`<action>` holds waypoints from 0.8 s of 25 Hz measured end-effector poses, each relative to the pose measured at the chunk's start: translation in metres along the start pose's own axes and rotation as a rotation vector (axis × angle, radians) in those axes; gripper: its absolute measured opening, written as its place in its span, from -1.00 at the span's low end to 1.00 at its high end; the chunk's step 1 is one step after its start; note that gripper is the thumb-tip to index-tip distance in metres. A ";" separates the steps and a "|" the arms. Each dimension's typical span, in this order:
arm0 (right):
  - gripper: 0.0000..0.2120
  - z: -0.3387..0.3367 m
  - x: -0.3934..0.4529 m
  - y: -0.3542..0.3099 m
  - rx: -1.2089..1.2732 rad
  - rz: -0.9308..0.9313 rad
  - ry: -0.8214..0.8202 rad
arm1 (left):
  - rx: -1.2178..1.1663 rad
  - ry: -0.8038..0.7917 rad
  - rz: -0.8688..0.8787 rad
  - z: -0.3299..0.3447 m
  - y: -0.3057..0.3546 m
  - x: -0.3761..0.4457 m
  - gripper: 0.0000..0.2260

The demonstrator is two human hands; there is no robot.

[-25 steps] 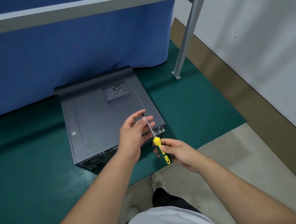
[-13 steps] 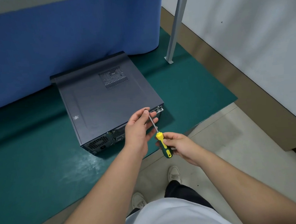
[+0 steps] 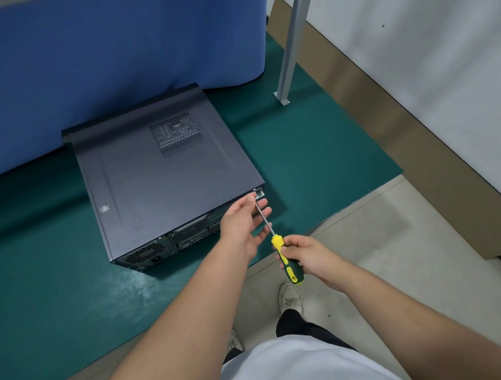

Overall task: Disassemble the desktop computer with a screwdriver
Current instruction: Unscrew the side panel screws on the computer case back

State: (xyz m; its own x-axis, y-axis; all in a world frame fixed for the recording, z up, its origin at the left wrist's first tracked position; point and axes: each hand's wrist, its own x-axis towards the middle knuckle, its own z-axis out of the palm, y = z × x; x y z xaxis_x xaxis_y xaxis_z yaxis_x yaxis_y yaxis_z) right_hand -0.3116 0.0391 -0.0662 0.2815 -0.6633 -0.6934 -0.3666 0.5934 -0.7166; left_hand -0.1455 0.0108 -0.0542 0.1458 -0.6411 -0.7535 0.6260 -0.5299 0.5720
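Note:
A dark grey desktop computer case [image 3: 162, 180] lies flat on a green mat, its rear panel with ports facing me. My right hand [image 3: 309, 253] grips the yellow-and-green handle of a screwdriver [image 3: 283, 257]. The metal shaft slants up-left, and its tip meets the case's rear right corner near a small bracket. My left hand [image 3: 242, 226] pinches the shaft close to the tip, its other fingers spread under it.
The green mat [image 3: 55, 300] covers a low platform whose front edge runs diagonally near my feet. A blue cloth [image 3: 107, 50] hangs behind the case. A grey metal post [image 3: 293, 38] stands at the back right, beside a white wall with a brown skirting.
Both hands have carried the screwdriver forward and down to the case's rear right corner. My left fingers slid toward the tip. The view has shifted closer to the case.

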 end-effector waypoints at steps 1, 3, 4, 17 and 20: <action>-0.85 -0.004 0.003 0.000 -0.009 0.017 0.007 | -0.001 0.015 -0.026 0.004 -0.002 0.007 -0.85; -0.84 -0.011 0.009 -0.002 -0.027 0.045 0.018 | -0.003 0.030 -0.068 0.009 -0.004 0.020 -0.84; -0.84 -0.013 0.011 -0.002 -0.037 0.055 0.019 | -0.002 0.035 -0.082 0.010 -0.004 0.025 -0.83; -0.85 -0.033 0.022 -0.006 -0.061 0.030 -0.003 | -0.071 0.035 -0.056 0.012 -0.009 0.038 -0.82; -0.85 -0.031 0.022 -0.008 -0.054 0.021 0.003 | -0.066 0.037 -0.050 0.012 -0.008 0.038 -0.84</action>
State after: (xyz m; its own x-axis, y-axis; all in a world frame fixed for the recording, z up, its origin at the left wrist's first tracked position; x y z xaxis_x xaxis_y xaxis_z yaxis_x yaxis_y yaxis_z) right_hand -0.3299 0.0062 -0.0734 0.2704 -0.6523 -0.7081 -0.4199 0.5819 -0.6964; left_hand -0.1541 -0.0163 -0.0837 0.1407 -0.5930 -0.7928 0.6824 -0.5221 0.5116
